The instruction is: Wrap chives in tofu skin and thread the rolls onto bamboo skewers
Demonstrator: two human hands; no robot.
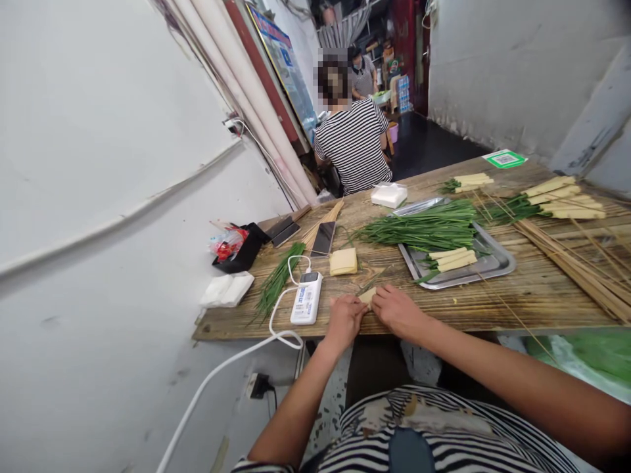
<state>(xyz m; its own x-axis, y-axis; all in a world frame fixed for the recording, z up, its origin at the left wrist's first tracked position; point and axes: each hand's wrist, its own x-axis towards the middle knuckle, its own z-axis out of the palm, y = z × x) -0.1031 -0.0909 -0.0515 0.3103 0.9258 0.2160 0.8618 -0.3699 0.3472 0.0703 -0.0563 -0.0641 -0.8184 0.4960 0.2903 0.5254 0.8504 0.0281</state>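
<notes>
At the table's front edge, my left hand [346,320] and my right hand [398,311] grip the two ends of a pale yellow tofu sheet [367,297], fingers closed on it. Just beyond them lies a stack of square tofu sheets [344,261]. To the right, a metal tray [500,253] carries a heap of long green chives [424,226] and several finished-looking tofu rolls [451,260] with green ends showing. More rolls [564,197] rest at the right rear beside thin wooden skewers [572,263]. What lies inside the held sheet is hidden by my fingers.
A white power bank [306,299] with a cable sits left of my hands, near a phone [323,238] and a chive bunch [282,279]. Farther left are napkins [227,290] and a black box [240,248]. A seated person [352,144] is beyond the table.
</notes>
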